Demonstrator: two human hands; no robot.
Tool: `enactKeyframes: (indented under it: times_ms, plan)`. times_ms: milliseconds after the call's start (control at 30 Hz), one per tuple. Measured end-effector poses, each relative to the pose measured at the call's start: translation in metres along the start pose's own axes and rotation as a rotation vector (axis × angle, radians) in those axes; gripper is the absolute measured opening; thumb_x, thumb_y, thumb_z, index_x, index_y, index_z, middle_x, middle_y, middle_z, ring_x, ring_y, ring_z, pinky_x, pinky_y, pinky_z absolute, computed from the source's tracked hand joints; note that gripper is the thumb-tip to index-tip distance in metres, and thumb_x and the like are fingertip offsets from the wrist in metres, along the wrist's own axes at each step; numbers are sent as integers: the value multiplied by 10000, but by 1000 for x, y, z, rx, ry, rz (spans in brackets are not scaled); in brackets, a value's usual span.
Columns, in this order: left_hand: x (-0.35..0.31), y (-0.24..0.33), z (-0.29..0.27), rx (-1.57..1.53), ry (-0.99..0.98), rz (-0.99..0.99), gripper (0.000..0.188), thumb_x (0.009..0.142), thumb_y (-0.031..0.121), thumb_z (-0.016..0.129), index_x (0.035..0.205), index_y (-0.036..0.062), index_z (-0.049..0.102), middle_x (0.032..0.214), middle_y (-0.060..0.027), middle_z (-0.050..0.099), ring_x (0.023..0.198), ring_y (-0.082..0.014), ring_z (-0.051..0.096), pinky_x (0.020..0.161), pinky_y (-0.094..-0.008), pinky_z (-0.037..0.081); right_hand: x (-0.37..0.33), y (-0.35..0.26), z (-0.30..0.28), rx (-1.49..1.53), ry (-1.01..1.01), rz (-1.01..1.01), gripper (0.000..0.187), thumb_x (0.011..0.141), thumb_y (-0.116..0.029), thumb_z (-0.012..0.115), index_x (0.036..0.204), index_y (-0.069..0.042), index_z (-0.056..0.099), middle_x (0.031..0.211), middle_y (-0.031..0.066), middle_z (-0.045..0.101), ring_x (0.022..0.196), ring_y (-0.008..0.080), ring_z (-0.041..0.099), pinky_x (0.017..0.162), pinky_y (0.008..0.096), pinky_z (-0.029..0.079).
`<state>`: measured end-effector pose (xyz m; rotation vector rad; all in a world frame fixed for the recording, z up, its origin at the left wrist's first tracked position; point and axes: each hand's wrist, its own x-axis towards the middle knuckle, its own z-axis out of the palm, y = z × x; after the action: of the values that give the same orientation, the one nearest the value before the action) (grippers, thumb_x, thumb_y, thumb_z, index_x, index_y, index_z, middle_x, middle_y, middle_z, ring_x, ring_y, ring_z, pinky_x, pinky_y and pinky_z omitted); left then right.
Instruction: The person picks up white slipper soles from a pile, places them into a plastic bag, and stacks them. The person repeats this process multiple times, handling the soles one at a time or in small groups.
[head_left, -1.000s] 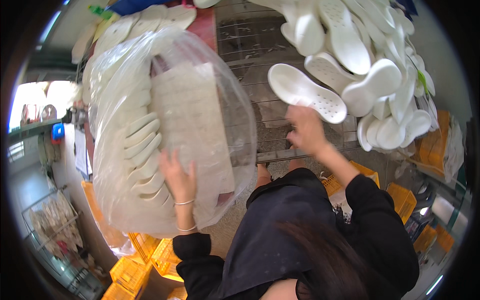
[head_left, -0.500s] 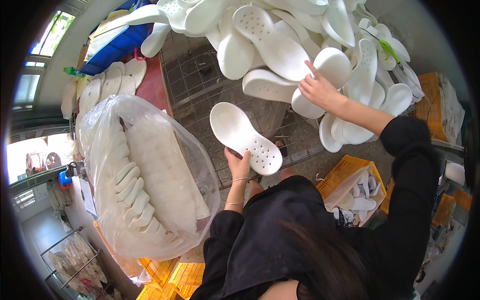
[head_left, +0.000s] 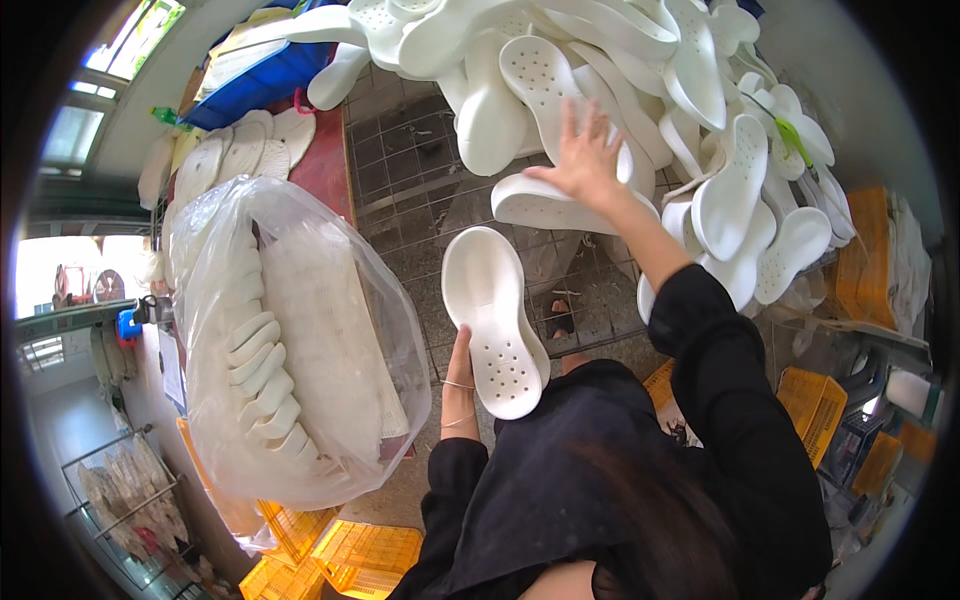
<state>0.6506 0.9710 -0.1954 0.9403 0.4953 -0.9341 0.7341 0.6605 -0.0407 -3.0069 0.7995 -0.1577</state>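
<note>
My left hand grips white perforated insoles, held over the grid rack in front of my body. The top one has a deep heel cup at the far end and small holes at the near end. The edge of a second one shows beneath it on the right. Fingers spread, my right hand is over the large pile of white insoles. Beneath its fingers lies a perforated insole, partly covered by the hand. Another insole rests on its side just below the wrist.
On the left, a clear plastic bag holds a row of nested white insoles. Flat white pieces lie beside a blue bin. Yellow crates stand at lower left, another crate at right. A green-handled tool hangs among the pile.
My right hand has left the right side of the pile and opened further left. The insole in my left hand has turned more upright, and a second one now shows beneath it.
</note>
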Motion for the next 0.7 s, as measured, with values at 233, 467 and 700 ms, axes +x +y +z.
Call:
enactKeyframes:
  times_ms: [233, 467, 700]
  plan:
    - [-11, 34, 18, 376, -70, 184, 501, 966, 377, 439, 1255, -28, 499, 1066, -105, 628, 990, -216, 618, 894, -364, 492, -13, 58, -13, 382, -46, -385, 1289, 569, -543, 811, 1504, -25, 91, 1482, 288, 243, 1400, 383, 247, 1109, 581, 196]
    - [-71, 63, -5, 169, -46, 130, 512, 880, 207, 627, 1301, -36, 465, 1187, -135, 587, 1033, -238, 612, 910, -381, 502, -18, 60, 25, -47, -282, -371, 703, 679, -191, 763, 1316, -100, 481, 1103, 96, 607, 1097, 288, 552, 990, 492, 378]
    - [-70, 87, -5, 237, 196, 98, 440, 865, 43, 539, 1294, -27, 470, 1132, -104, 607, 1012, -211, 608, 873, -343, 510, -12, 17, -50, 451, -55, -927, 345, 761, -162, 673, 1100, -99, 657, 991, 92, 661, 1037, 272, 599, 918, 424, 466]
